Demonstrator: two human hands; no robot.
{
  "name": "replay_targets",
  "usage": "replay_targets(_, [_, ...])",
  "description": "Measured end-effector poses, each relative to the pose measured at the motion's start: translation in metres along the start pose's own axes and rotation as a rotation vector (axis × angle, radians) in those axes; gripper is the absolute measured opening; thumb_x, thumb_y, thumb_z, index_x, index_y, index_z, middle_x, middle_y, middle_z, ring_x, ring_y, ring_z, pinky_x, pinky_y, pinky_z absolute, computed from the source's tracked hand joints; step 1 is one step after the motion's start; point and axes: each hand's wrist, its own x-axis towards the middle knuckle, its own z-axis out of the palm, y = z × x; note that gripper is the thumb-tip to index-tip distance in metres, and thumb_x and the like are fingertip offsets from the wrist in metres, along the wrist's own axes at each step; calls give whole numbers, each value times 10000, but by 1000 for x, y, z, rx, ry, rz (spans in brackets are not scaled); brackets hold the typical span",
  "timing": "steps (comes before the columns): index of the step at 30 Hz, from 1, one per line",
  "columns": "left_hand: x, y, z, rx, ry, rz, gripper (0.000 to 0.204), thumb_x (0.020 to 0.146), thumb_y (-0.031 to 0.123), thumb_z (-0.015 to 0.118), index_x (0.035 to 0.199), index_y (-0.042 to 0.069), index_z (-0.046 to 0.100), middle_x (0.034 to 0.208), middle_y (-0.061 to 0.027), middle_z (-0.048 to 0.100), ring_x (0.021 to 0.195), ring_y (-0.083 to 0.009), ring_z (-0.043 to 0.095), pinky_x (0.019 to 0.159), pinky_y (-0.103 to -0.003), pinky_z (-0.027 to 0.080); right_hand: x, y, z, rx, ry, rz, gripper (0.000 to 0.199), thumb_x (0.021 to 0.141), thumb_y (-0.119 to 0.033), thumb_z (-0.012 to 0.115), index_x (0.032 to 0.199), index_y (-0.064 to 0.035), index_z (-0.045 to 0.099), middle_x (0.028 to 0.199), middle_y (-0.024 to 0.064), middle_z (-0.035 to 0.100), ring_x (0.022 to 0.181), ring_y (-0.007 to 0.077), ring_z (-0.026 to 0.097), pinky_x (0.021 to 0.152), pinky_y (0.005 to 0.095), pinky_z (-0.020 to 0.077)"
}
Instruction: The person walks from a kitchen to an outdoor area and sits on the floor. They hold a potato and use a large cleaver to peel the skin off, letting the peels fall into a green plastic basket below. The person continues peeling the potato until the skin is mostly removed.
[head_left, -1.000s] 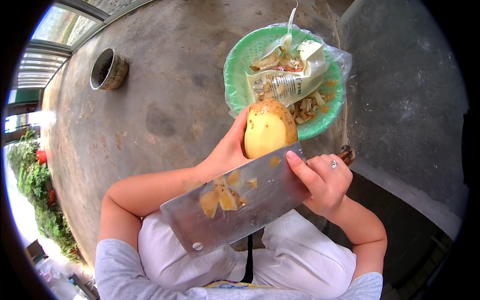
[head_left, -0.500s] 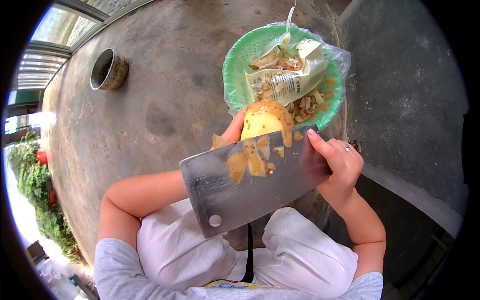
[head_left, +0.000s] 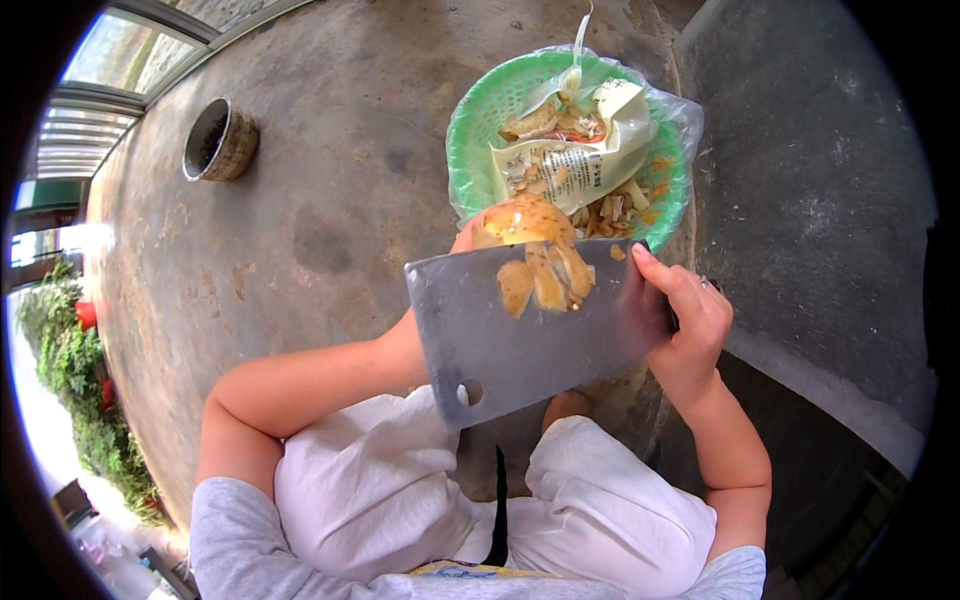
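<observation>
A partly peeled potato sits in my left hand, which is closed around it and mostly hidden behind the blade. My right hand grips a broad cleaver at its right end, thumb along the top corner; the handle is hidden. The blade's upper edge lies against the near side of the potato. Strips of brown peel cling to the upper part of the blade. Just beyond the potato stands a green basket lined with a clear plastic bag.
Inside the basket lie potato peelings and a pale printed wrapper. A worn round pot stands on the concrete floor at the far left. To the right rises a dark wall. Potted plants line the left side.
The cleaver has shifted up and to the right, covering more of the potato and my left hand. The peel on the blade has bunched into a different shape, with fewer loose pieces.
</observation>
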Motion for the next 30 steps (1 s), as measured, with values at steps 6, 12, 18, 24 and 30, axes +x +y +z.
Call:
replay_targets(6, [-5, 13, 9, 215, -28, 93, 1036, 782, 134, 849, 1554, 78, 160, 1487, -127, 450, 1358, -230, 491, 1118, -404, 432, -4, 3, 0, -7, -22, 53, 359, 735, 57, 748, 1073, -64, 739, 642, 65, 557, 520, 185, 535, 494, 297, 414])
replay_targets(12, [-12, 24, 28, 316, -3, 136, 1005, 778, 114, 858, 1547, 55, 215, 1482, -88, 444, 1383, -202, 443, 1135, -383, 394, -10, 22, -1, 29, -49, 300, 403, 743, 84, 707, 1115, -69, 734, 737, 108, 641, 603, 238, 604, 581, 321, 489])
replay_targets(18, [0, 18, 13, 231, -78, -3, 935, 795, 69, 848, 1539, 62, 281, 1471, -87, 472, 1324, -199, 503, 1113, -379, 421, -8, 6, -2, 135, -44, 266, 487, 698, 85, 703, 1155, -83, 725, 754, 112, 641, 622, 267, 613, 593, 323, 498])
replay_targets(24, [13, 8, 15, -158, 42, -19, 919, 790, 35, 849, 1531, 56, 307, 1500, -94, 464, 1360, -222, 498, 1127, -405, 431, -6, -19, -1, -6, -61, -148, 494, 711, -32, 758, 1200, -92, 715, 663, 10, 484, 532, 167, 491, 498, 306, 394])
replay_targets(30, [9, 14, 23, -83, 88, 7, 946, 777, 71, 873, 1530, 61, 300, 1494, -90, 466, 1363, -217, 495, 1137, -408, 429, -8, -26, 2, -28, -62, -226, 478, 723, -79, 757, 1200, -94, 721, 682, -6, 469, 537, 145, 477, 497, 286, 376])
